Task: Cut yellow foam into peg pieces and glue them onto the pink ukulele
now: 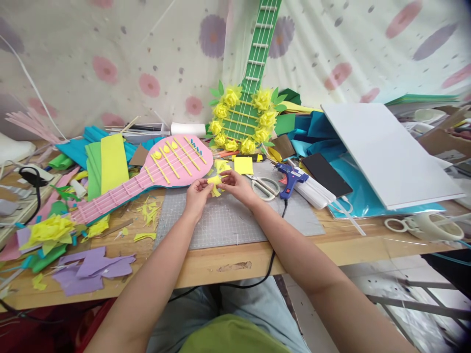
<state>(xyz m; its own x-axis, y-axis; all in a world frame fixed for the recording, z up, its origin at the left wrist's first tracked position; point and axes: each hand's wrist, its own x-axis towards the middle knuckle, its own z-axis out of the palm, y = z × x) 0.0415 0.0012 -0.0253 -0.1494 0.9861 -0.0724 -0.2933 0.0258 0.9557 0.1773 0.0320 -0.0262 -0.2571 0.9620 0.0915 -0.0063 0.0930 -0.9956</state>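
Observation:
A small piece of yellow crepe paper (pixel 214 182) is held between my two hands above the grey cutting mat (pixel 217 228). My left hand (pixel 197 195) pinches its left side, and my right hand (pixel 237 186) grips it from the right with bent fingers. More yellow paper pieces (pixel 222 165) lie just behind my fingers. Beyond my right hand is a square yellow pad (pixel 243 165). Scissors with pale handles (pixel 265 188) rest on the mat, and a blue glue gun (pixel 290 177) lies to their right.
A pink paper instrument (pixel 176 162) lies left of the mat. Against the curtain stands a green one (pixel 241 117) edged with yellow paper flowers. Purple scraps (pixel 93 267) are at front left; a white board (pixel 386 157) leans at right. The gun's black cord (pixel 272 262) crosses the table edge.

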